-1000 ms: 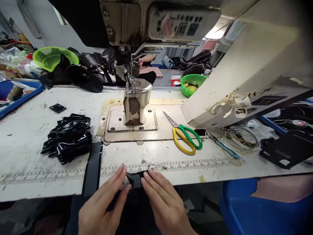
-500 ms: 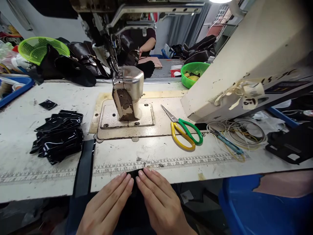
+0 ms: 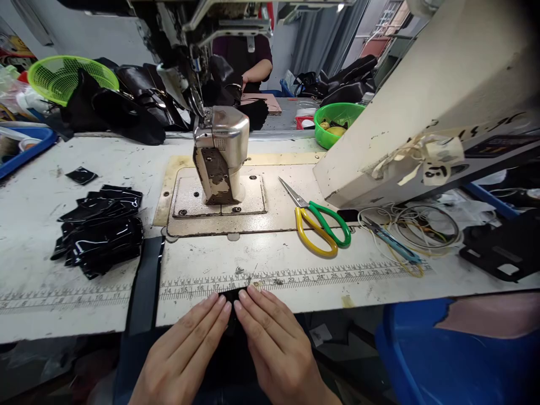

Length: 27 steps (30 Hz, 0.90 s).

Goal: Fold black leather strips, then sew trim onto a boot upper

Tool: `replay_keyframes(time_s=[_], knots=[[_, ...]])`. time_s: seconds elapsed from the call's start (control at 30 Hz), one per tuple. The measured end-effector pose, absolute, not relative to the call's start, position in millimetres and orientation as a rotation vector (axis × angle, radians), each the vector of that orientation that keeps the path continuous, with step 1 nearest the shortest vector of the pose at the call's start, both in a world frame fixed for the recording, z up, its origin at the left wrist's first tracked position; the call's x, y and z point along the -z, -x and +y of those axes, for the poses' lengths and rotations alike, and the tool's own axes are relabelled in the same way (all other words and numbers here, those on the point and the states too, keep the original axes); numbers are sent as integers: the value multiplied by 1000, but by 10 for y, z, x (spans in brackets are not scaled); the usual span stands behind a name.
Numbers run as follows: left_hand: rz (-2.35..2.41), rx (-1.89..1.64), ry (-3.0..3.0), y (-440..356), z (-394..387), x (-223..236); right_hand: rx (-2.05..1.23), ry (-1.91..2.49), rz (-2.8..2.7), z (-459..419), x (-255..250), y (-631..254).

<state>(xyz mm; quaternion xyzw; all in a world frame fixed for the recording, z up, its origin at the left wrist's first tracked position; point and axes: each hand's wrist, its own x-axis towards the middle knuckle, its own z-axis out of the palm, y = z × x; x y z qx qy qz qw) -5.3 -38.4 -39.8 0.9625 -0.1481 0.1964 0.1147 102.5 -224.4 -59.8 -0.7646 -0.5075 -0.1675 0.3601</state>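
Observation:
My left hand (image 3: 189, 346) and my right hand (image 3: 276, 337) lie mirrored at the table's front edge, fingertips on the printed ruler. Between and under the fingers a small black piece of material (image 3: 234, 293) shows, pressed by both hands; my thumbs are hidden below. A long dark strip (image 3: 146, 287) hangs over the table edge to the left. Beyond it lies a pile of glossy black patches (image 3: 103, 233), with one loose patch (image 3: 81, 175) behind. Yellow-and-green handled scissors (image 3: 316, 225) rest to the right, blades pointing away.
The sewing machine's metal post (image 3: 221, 152) stands ahead, under the needle head. Right of it are the machine's slanted column (image 3: 392, 112), light-blue thread snips (image 3: 392, 241), coiled cord and a blue chair (image 3: 405, 343). A green bowl (image 3: 337, 124), black boot parts and another person (image 3: 257, 70) are behind.
The view has shifted slightly, so the table sits a little differently in it. Both hands keep nearly the same pose on the black piece.

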Motion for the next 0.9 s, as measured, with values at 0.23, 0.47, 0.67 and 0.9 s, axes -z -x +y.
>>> replay_keyframes(time_s=[0.23,0.47,0.67,0.9], knots=[[-416,-695,-2828,33,-435,458,444,1969,-1300,-2239,574,-1009],[-441,-724,-2910,30,-452,515,468,2124,-1456,-2315,540,-994],[-565,-781,-2838,-33,-294,463,608,2090,-1458,-2235,508,-1036],[-532,-921,-2829,-62,-317,475,722,2070,-1532,-2304,657,-1061]])
